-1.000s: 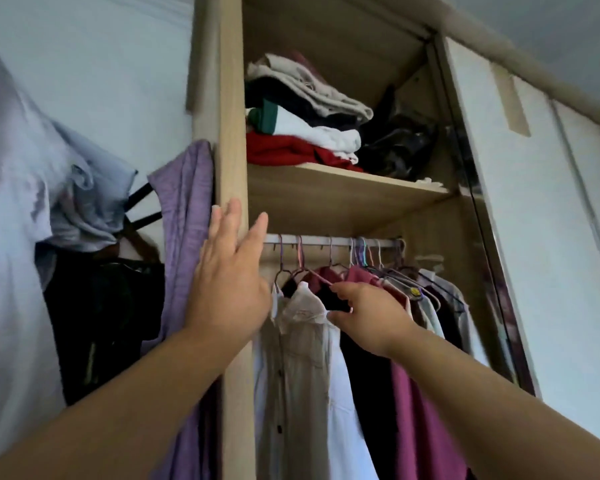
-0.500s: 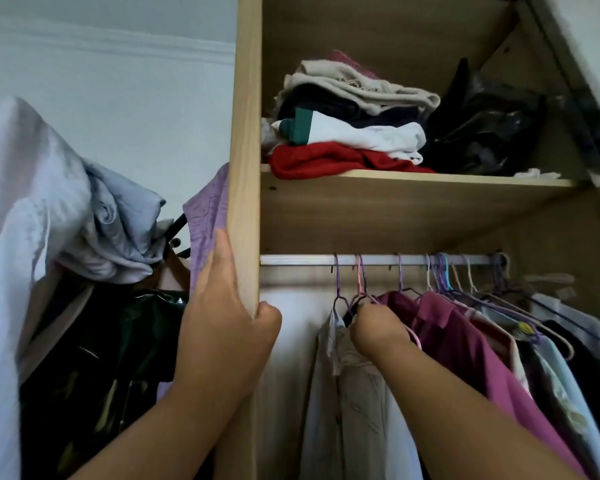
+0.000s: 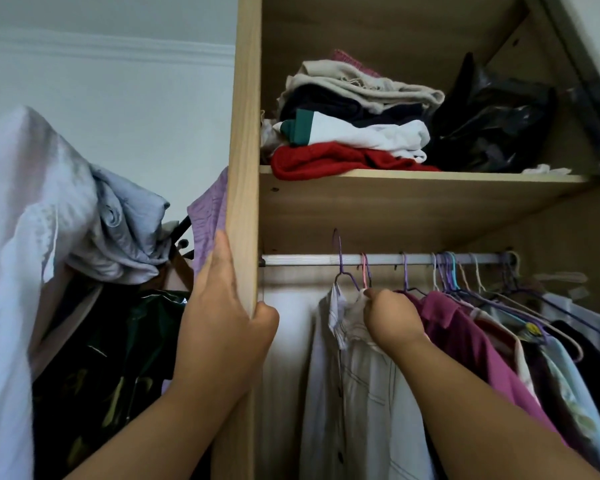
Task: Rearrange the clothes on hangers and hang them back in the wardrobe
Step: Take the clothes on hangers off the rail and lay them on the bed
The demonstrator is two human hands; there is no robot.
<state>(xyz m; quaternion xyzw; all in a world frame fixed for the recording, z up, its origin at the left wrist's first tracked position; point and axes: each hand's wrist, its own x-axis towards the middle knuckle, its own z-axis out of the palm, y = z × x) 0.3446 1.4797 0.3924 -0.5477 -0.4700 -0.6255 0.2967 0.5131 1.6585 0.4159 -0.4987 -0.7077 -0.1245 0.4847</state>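
Gripping the neck of the pale shirt (image 3: 361, 403), my right hand (image 3: 392, 317) has its fingers curled tight into the fabric just under the purple hanger (image 3: 339, 244). My left hand (image 3: 222, 320) clasps the wardrobe's side panel (image 3: 245, 133), thumb inside, to steady me. The hook stands up above the rail (image 3: 302, 260), so I judge this shirt is coming off or going on; I can't tell which. Next I must carry the hook cleanly over the rail without snagging the maroon shirt (image 3: 465, 337) just beside.
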